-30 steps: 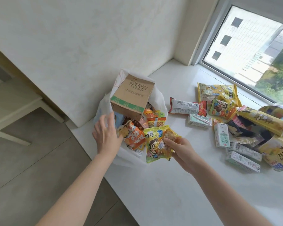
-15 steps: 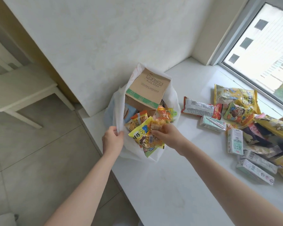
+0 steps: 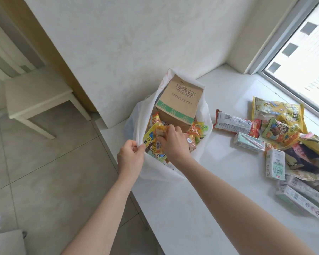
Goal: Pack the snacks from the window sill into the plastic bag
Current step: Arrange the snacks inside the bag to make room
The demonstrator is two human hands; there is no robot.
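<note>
The fingers of the right hand now grasp a yellow snack packet inside the mouth of the plastic bag; a second ago this packet was only at the bag's front edge. The fingers of the left hand, which lay flat against the bag then, now pinch the near rim of the bag and hold it open.

From largest to smallest: the window sill carries everything, and the bag stands at its left end, against the wall. A brown cardboard box stands tilted inside the bag and takes much of the room. Around and under it lie several small orange and yellow packets. To the right, well apart from the bag, many snacks remain on the sill: a big yellow bag of chips, a long red and white packet, and small pale green cartons.

My judgement is that one more packet is almost packed, and only the release is missing. The task is perhaps half done, because the heap at the right is not yet touched. Space may become a problem, because of the box.
</note>
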